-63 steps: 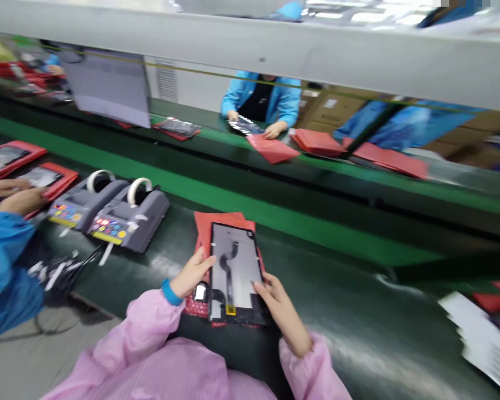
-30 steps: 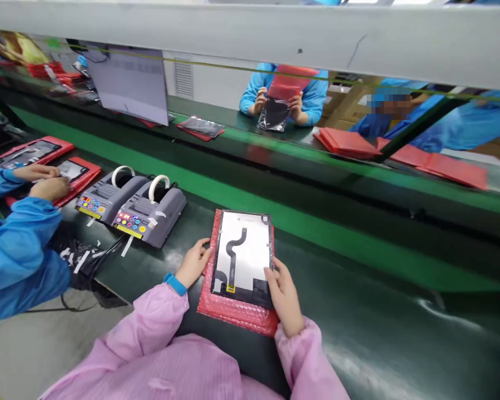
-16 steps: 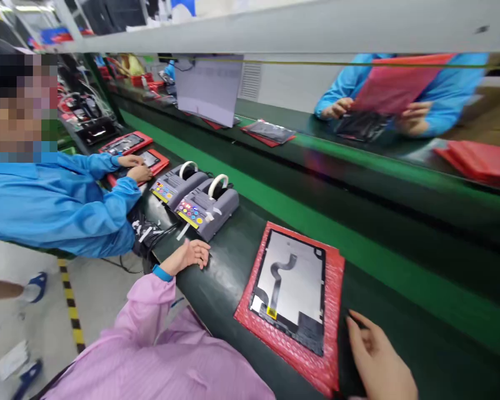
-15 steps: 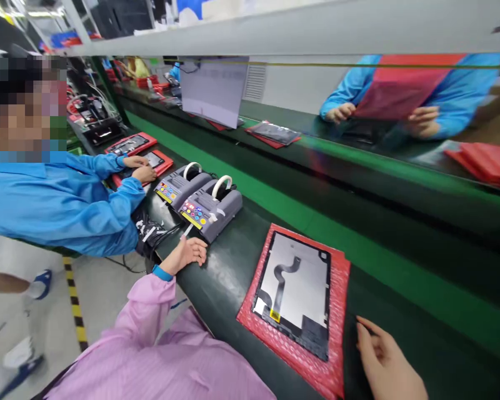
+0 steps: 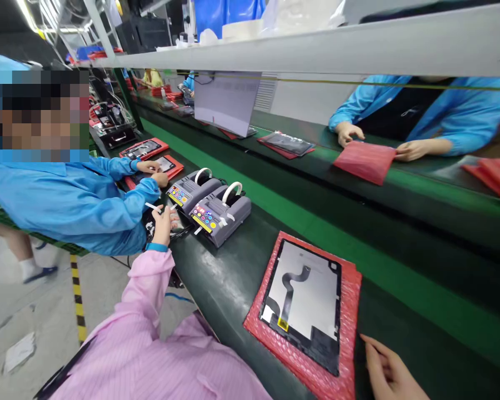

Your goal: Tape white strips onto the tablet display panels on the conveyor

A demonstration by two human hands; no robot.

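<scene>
My left hand, with a blue wristband, is raised beside the tape dispensers, its fingers closed on a short strip of white tape. The nearer grey tape dispenser carries a white roll, and a strip end sticks out of its front. At the lower right rests my right hand, fingers loosely curled and apart with nothing visible in them, just off the bag's right edge. A tablet screen panel, its metal back up with a dark wavy flex cable, lies on a red bubble-wrap bag.
Another grey tape dispenser stands farther left. Beyond it a co-worker in a blue jacket handles panels on red bags. Across the bench, another person's hands hold a red bag. A white shelf runs overhead.
My left hand has moved left, from the bench edge to beside the dispensers, and a tape strip now shows in its fingers. Across the bench, the red bag has been lowered.
</scene>
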